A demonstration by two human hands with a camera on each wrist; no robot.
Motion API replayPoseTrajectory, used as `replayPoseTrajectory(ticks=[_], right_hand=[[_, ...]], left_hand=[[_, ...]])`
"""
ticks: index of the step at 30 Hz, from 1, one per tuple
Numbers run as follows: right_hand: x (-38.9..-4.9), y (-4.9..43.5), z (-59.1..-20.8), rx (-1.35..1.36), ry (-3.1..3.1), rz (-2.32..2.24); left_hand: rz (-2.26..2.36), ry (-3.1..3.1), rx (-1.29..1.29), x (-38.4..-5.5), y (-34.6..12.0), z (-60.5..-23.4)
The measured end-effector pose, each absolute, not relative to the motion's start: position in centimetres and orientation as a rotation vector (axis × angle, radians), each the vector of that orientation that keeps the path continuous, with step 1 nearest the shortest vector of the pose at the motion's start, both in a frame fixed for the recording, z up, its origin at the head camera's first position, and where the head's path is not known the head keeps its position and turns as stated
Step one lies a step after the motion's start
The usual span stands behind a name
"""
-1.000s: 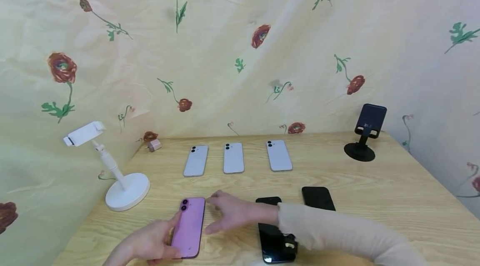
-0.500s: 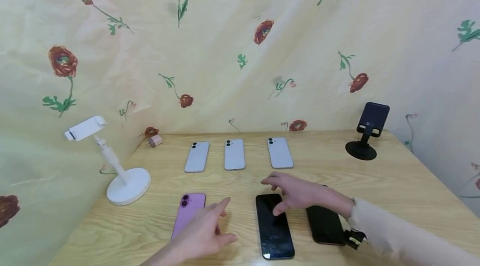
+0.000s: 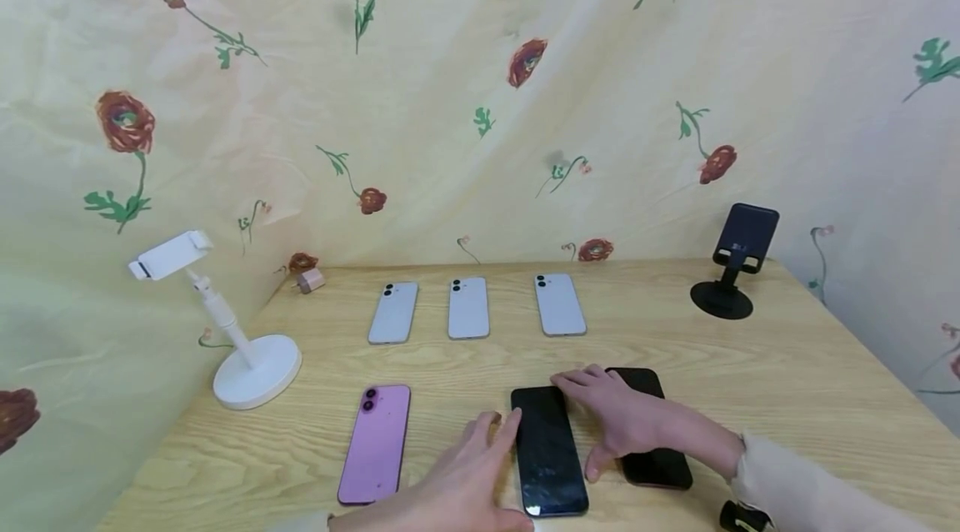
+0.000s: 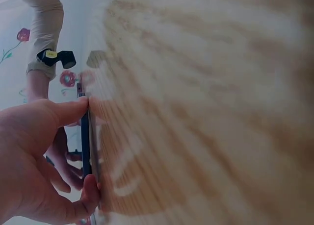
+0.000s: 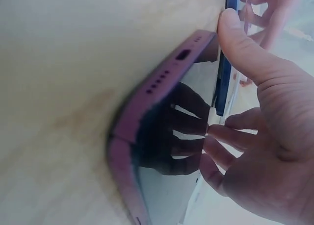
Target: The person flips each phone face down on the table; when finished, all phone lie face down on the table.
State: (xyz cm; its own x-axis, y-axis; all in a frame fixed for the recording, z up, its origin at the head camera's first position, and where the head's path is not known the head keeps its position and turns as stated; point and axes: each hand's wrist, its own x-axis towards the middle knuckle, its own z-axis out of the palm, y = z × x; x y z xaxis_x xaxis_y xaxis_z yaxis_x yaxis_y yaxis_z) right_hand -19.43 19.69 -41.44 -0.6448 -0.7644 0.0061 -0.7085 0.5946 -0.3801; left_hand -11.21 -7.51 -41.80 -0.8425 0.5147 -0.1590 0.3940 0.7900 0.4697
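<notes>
A black phone [image 3: 551,465] lies screen up on the wooden table, between my two hands. My left hand [image 3: 465,469] is at its left side, index fingertip by the far left corner, thumb near the bottom end. In the left wrist view, my thumb and fingers [image 4: 89,190] reach the phone's edge. My right hand [image 3: 633,419] spans the right side, fingertips near the far right corner and thumb lower down. Partly covered by that hand is a second dark phone [image 3: 660,469]; the right wrist view shows its pinkish edge [image 5: 157,83] with a port. Left of both lies a purple phone [image 3: 377,444], back up.
Three pale phones, the left [image 3: 393,313], middle [image 3: 468,309] and right [image 3: 560,305], lie back up in a rear row. A white stand [image 3: 257,373] is at left, a black stand [image 3: 722,300] at back right, and a small pink charger [image 3: 310,281] at back left.
My left hand has let go of the purple phone and moved right to the black phone's left edge. My right hand has moved right, over the black phone, to its right edge.
</notes>
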Motion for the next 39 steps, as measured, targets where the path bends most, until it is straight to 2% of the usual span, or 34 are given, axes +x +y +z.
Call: replayPoseTrajectory(ticks=[8,13,24,39], right_hand=[[-18.5,18.8,-40.2,-1.209,2.676,-0.464],[-18.5,18.9,-40.4,-1.227,2.672,-0.478],[-18.4,19.1,-40.8,-1.241,2.699,-0.503],[-18.5,18.9,-41.3,-1.367,2.774,-0.463]], left_hand=[[0.662,2.647,0.701,-11.5,-6.5,-41.8],[0.673,2.608,0.697,-11.5,-6.1,-41.8],[0.63,2.638,0.867,-11.6,-5.6,-41.9],[0.659,2.614,0.877,-11.8,-5.7,-42.0]])
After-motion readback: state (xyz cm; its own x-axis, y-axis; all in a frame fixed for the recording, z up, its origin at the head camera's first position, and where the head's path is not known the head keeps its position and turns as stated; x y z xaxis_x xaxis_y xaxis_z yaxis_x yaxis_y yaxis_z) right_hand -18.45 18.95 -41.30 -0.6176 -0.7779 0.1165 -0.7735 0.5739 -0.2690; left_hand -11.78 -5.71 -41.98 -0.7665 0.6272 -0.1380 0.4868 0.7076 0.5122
